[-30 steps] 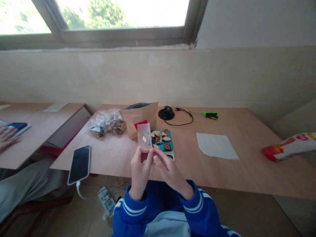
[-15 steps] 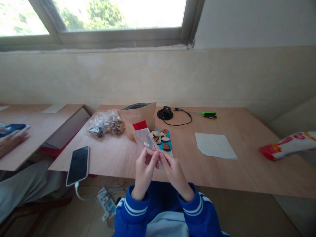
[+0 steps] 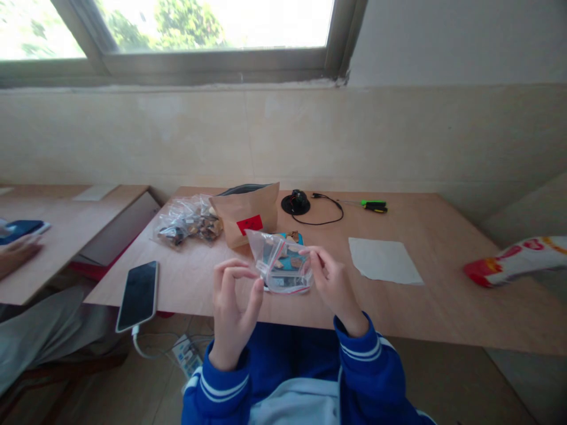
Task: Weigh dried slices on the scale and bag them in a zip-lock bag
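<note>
A clear zip bag (image 3: pixel 287 281) with a red seal line hangs in front of me, its mouth spread wide. My right hand (image 3: pixel 330 280) pinches the bag's right edge. At the bag's left side, my left hand (image 3: pixel 236 301) has its fingers curved and apart, the fingertips close to the plastic; whether they touch it I cannot tell. Behind the bag, partly hidden, is a blue tray (image 3: pixel 301 239) with brown and pale dried pieces. A brown paper pouch (image 3: pixel 234 218) with a red label stands open-topped just behind it.
Bags of dried pieces (image 3: pixel 192 221) lie at the left, a phone (image 3: pixel 138 295) on a cable at the front edge. Further right are a black device (image 3: pixel 297 202), screwdrivers (image 3: pixel 374 205), a white sheet (image 3: pixel 385 260) and a red-white package (image 3: pixel 509 262). Another person's hand (image 3: pixel 20 257) is far left.
My hands have moved apart from a pinch together on the bag. The bag's mouth has opened, and my left fingers have spread.
</note>
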A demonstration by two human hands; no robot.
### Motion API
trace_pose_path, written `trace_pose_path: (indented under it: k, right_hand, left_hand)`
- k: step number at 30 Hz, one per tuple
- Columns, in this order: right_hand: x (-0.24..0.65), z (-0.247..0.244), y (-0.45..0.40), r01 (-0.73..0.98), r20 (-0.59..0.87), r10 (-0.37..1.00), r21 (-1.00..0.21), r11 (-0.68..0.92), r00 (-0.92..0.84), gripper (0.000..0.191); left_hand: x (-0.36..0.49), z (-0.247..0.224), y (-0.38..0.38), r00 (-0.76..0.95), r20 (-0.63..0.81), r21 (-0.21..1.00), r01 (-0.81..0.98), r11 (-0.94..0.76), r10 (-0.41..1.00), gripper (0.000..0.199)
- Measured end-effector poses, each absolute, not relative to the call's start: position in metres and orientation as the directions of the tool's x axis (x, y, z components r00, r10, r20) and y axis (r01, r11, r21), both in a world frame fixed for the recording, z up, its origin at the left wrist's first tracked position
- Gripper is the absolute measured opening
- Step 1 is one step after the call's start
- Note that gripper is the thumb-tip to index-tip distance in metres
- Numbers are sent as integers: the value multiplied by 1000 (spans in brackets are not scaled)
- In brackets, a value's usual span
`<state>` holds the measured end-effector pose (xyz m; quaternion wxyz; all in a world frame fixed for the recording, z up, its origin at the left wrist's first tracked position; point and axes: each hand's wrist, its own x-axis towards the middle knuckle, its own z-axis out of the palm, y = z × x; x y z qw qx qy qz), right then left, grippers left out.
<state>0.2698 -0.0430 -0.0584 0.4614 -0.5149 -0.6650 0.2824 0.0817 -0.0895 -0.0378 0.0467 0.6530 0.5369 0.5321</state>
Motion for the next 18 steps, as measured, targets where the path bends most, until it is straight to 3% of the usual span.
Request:
trace_pose_path:
  k: [4, 6, 8, 12, 15, 18]
  right_hand:
    - [269, -45, -41, 484, 279, 928, -794, 367, -246, 29]
    - [267, -40, -39, 458, 258, 921, -808, 372, -294, 29]
    - [264, -41, -36, 404, 244, 921, -843, 357, -305, 31]
    - [256, -65, -26, 328, 334, 929, -869, 370, -162, 41]
    - [245, -104, -14, 550, 414, 905, -780, 298, 97, 48]
    - [226, -142, -4, 722, 395, 895, -680, 133, 207, 78]
  left_hand:
    - [60, -39, -74, 15, 603, 589, 666, -458, 797, 40]
    - [52, -45, -66, 142, 566, 580, 632, -514, 812, 32]
    - [47, -53, -62, 156, 577, 600, 585, -545, 802, 21]
    - [44, -67, -60, -120, 531, 756, 515, -404, 839, 20]
    - [37, -71, -61, -344, 439, 855, 443, -269, 830, 22]
    - [27, -71, -61, -506, 414, 889, 404, -216, 756, 26]
